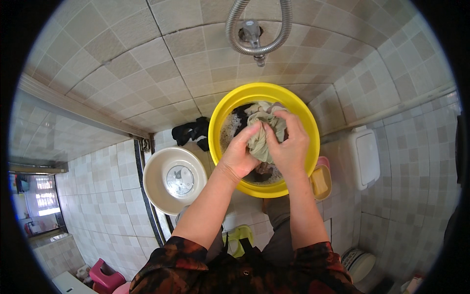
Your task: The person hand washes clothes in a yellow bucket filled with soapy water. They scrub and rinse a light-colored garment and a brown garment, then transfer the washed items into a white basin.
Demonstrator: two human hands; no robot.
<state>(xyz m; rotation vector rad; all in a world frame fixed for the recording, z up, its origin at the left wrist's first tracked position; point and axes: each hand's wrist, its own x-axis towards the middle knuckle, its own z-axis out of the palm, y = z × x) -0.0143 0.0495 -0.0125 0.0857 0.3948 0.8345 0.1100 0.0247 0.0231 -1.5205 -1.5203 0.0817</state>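
A bunched, wet-looking pale green cloth (261, 144) is held between both hands over a yellow plastic basin (313, 125). My left hand (239, 154) grips its left side, thumb on top. My right hand (292, 147) clasps the right side, with the thumb pressed in near the other thumb. Below the hands, foamy water (228, 128) fills the lower basin. Dark fabric (241, 114) shows at the far left in that water, and a brownish piece (265, 169) lies at the near side. The undersides of both hands are hidden.
A cream basin (156, 183) stands left of the yellow one, with black garments (191, 132) behind it on the floor. Yellow bar soap (319, 182) rests in a dish at right. A metal hose (286, 25) loops around a wall tap (251, 33). A lidded white bin (365, 158) is farther right.
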